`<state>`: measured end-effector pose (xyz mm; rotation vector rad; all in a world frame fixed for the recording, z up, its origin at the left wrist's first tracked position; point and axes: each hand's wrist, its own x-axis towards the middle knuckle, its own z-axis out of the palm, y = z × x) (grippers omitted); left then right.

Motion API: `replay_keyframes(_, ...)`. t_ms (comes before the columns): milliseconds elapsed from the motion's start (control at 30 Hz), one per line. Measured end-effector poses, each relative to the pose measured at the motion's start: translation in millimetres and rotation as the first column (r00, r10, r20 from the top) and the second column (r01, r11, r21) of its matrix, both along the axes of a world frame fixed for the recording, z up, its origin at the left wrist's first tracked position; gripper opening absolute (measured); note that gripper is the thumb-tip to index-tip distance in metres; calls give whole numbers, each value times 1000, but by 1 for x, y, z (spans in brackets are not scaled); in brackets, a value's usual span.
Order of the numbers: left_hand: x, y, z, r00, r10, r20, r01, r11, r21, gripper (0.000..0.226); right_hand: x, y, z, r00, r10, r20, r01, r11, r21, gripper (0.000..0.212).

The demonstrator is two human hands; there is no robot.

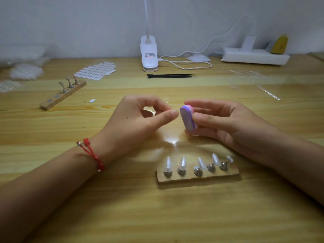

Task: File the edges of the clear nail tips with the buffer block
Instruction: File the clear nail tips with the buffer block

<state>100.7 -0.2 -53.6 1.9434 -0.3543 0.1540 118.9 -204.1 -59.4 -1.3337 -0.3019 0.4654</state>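
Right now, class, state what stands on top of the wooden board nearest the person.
Five metal stands sit in a row on the wooden board, each carrying a clear nail tip. The tips cover the stand heads, so their fastening cannot be seen.

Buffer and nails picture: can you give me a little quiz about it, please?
1. Which hand holds the buffer?
2. True or false: the near stand carries three nail tips.
3. The tweezers lie: A) by the lamp, B) on the near stand, C) in a hand.
Key: 1 the right hand; 2 false, five tips; 3 A.
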Motion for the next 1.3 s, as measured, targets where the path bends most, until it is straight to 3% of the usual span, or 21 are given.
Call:
replay_keyframes(100, -4, -6, 0, 999, -49, -7, 49, 999, 13, 14, 0, 1, -1, 1000, 7, 2, -7, 1000, -6, 30)
replay_keyframes(233, 1, -1, -1, 998, 54, 37, -54, 998, 15, 13, 0, 0, -1, 1000, 8, -8, -8, 1000, 20, 29)
replay_keyframes(367, -2, -5, 0, 998, -18, 61, 17, 1000, 22, 17, 1, 2, -2, 1000, -9, -5, 10, 1000, 12, 30)
replay_keyframes(467, 3, -2, -3, 993, 79, 89, -84, 995, 50, 12, 0, 2, -1, 1000, 4, -16, -4, 1000, 8, 31)
replay_keyframes(567, 5, 3, -2, 983, 150, 104, -150, 989, -8, 14, 2, 1, 0, 999, -33, -39, 34, 999, 25, 45)
replay_keyframes(667, -1, -4, -1, 991, 90, 95, -87, 996, -32, 11, 0, 1, 0, 1000, -18, -22, 18, 1000, 22, 50)
replay_keyframes(833, -5, -7, -3, 995, 46, 87, -42, 998, -49, 9, -2, 2, -1, 1000, -24, -11, 24, 1000, 5, 36)
replay_keyframes(1100, -9, -12, -6, 995, -36, 89, 31, 997, 65, 12, -2, 2, -1, 992, -115, -56, 119, 990, 76, 34)
replay_keyframes(1300, -8, -11, -7, 993, 8, 115, -19, 996, 88, 13, -4, 4, -2, 993, -116, -20, 117, 992, 43, 35)
